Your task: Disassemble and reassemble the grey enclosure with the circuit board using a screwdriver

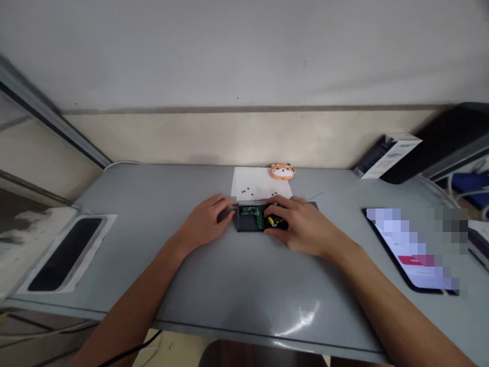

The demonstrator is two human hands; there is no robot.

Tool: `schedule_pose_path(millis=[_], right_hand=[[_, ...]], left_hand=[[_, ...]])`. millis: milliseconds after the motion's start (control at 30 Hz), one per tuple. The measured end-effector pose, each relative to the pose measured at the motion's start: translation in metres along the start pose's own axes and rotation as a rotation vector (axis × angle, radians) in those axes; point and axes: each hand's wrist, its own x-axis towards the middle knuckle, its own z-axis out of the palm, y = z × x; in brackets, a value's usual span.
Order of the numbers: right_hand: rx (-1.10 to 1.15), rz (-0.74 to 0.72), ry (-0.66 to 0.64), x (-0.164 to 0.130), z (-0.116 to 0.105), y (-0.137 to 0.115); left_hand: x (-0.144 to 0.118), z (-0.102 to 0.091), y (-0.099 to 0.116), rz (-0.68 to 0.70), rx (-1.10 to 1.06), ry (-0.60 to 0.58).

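My left hand (pixel 206 220) rests on the grey table (pixel 237 275) with its fingers curled against the left end of a small dark grey plastic device case (pixel 248 224), which lies open in the middle of the table, near the far edge. Inside it a green circuit board (pixel 252 212) shows. My right hand (pixel 303 224) lies over the right half of the case, fingertips down beside a small yellow part (pixel 271 220); whether those fingers pinch anything I cannot tell, as they hide their own tips.

Just behind the case lies a white sheet of paper (pixel 260 184) dotted with tiny black screws (pixel 246 190). An orange, animal-faced toy (pixel 282 172) sits at its far right corner. To my right lies a tablet (pixel 412 255) with a lit screen; at far left, a dark phone (pixel 64 252) on white wrapping.
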Motion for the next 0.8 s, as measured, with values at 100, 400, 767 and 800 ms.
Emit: schedule_pose_path(millis=[100,400,767,800], right_hand=[[0.002,-0.027,0.066,-0.005,0.004,0.003],[-0.011,-0.063,0.144,-0.007,0.012,0.003],[-0.001,-0.051,0.172,-0.006,0.007,0.002],[0.021,-0.043,0.221,-0.007,0.004,0.004]], left_hand=[[-0.001,0.002,0.001,0.02,0.037,-0.01],[-0.001,0.004,0.002,-0.011,0.051,-0.007],[0.002,0.002,0.006,-0.084,-0.043,-0.015],[0.002,0.002,0.007,-0.093,-0.04,-0.002]])
